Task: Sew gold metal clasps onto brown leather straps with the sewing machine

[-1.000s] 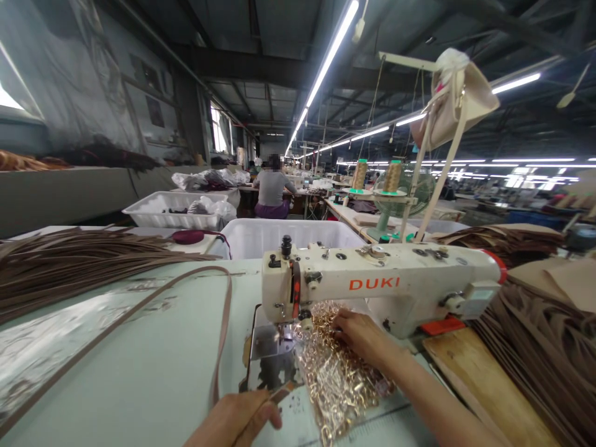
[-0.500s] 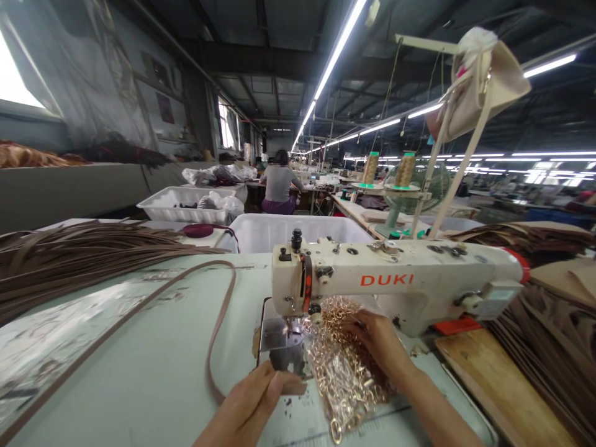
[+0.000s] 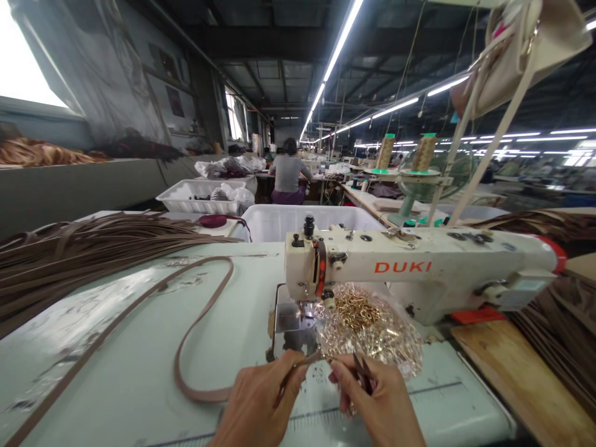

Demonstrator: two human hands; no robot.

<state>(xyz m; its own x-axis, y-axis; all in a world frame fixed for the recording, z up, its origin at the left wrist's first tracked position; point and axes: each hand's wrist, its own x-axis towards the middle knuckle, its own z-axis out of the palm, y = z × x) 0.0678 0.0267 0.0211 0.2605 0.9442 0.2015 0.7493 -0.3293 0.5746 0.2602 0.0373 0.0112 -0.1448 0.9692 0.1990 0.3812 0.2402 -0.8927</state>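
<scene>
Now the right hand [image 3: 378, 400] has left the clear plastic bag of gold metal fittings [image 3: 370, 329], where it pressed a second ago, and has come forward to meet the left hand [image 3: 257, 402]. Both hands are closed in pinches, well apart. The left fingers grip the end of one brown leather strap [image 3: 200, 392], whose long loop lies on the counter [image 3: 139, 323] to the left of the hands. The right fingers [image 3: 347, 379] pinch a small dark strip, too hidden to name. The bag sits just beyond the right hand, bunched rounder than before, touching the needle area of the one white DUKI sewing machine [image 3: 419, 268]. Further left of the hands lies a single large bundle of brown straps [image 3: 93, 248]. Ahead of them stand three white plastic bins [image 3: 307, 222] and two thread cones [image 3: 423, 152].
</scene>
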